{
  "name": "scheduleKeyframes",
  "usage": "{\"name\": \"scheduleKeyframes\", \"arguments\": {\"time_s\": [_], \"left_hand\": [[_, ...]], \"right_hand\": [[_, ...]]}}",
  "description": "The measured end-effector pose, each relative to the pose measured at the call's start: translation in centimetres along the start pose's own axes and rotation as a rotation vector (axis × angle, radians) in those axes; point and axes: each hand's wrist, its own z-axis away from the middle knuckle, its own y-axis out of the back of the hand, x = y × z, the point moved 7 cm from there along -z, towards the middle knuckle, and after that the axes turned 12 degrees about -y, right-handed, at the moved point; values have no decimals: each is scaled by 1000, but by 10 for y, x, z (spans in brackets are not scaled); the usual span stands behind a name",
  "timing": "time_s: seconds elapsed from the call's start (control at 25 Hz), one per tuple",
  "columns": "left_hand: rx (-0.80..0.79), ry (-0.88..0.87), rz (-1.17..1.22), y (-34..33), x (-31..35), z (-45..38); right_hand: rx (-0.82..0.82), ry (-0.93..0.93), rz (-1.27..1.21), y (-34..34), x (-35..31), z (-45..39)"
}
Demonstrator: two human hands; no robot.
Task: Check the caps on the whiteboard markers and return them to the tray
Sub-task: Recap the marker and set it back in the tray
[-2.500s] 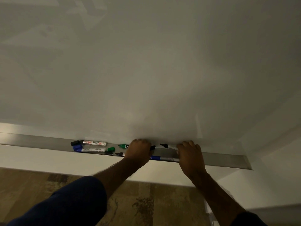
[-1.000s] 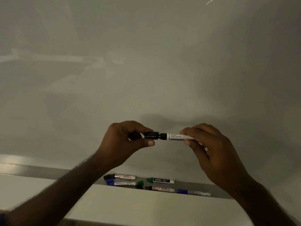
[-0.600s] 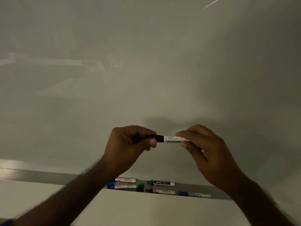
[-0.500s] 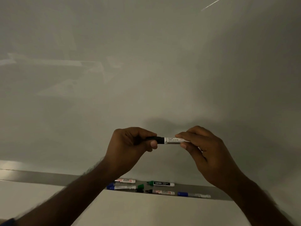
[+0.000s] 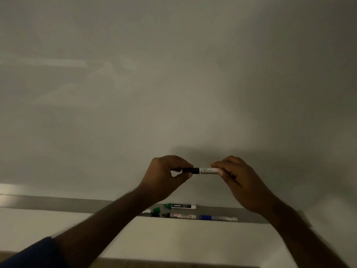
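Note:
I hold a black-capped marker (image 5: 204, 170) level in front of the whiteboard, above the tray. My left hand (image 5: 166, 176) pinches its black cap end; my right hand (image 5: 239, 180) grips the white labelled barrel. The cap sits on the barrel. Below, the grey metal tray (image 5: 58, 205) carries a green marker (image 5: 181, 206) with no cap on its tip, a loose green cap (image 5: 156, 210), a black-tipped marker with a red label (image 5: 181, 215) and a blue-capped marker (image 5: 218, 218). My left forearm hides the tray's markers further left.
The whiteboard (image 5: 173, 84) fills most of the view. A white wall strip runs under the tray, with a band of brown floor at the bottom edge.
Both hands lifted the marker and cap off the tray. The cap, first apart from the tip, has been pushed onto the barrel. The view has since shifted slightly.

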Motion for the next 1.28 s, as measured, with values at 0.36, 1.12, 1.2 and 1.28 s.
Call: {"name": "scheduleKeyframes", "arguments": {"time_s": [0.36, 1.12, 1.2, 1.28], "left_hand": [[-305, 328, -158, -153, -88, 33], [-595, 407, -278, -240, -128, 87], [-582, 378, -262, -238, -130, 88], [-584, 365, -255, -237, -129, 90]], "right_hand": [[-91, -272, 235, -77, 157, 19], [-220, -418, 136, -150, 245, 50], [-214, -393, 141, -150, 242, 50], [-201, -387, 149, -149, 241, 52]]}}
